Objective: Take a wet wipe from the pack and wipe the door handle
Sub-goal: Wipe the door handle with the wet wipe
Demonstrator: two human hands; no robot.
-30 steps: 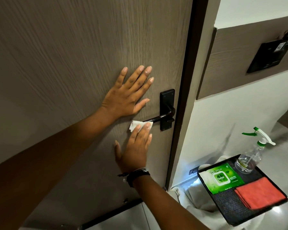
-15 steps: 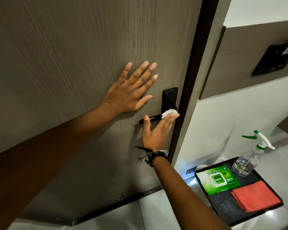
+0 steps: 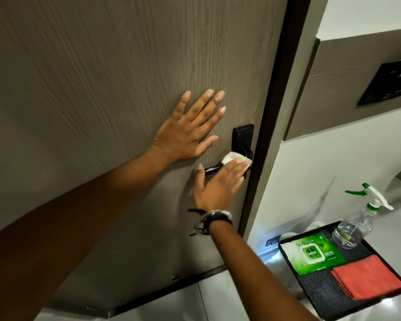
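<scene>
Since a second ago your right hand (image 3: 220, 181) has carried the wet wipe (image 3: 301, 158) along the door handle (image 3: 212, 168) from the lever's free end to its pivot end by the black backplate (image 3: 243, 137), and it sits there much as it did half a second back; your left hand (image 3: 190, 133) has stayed put, spread flat and empty on the door (image 3: 125, 77) just above the lever. Your right-hand fingers are nearly straight, pressing the wipe down onto the lever rather than closing round it, thumb apart to the left; only a white bunch of wipe shows above your fingertips, the rest is hidden under them. The wipe pack (image 3: 311, 252) lies well apart on the black tray (image 3: 322, 295) at floor level, beside a red cloth (image 3: 366, 276) and a spray bottle (image 3: 354, 225). Judging by its look, the wipe is light, limp and damp; it will bunch and slip on the smooth lever, so pinch a fold of it between thumb and fingers and wrap it round the bar; the underside and the free end probably want a pass; the handle itself is stiff, though it may dip under pressure.
</scene>
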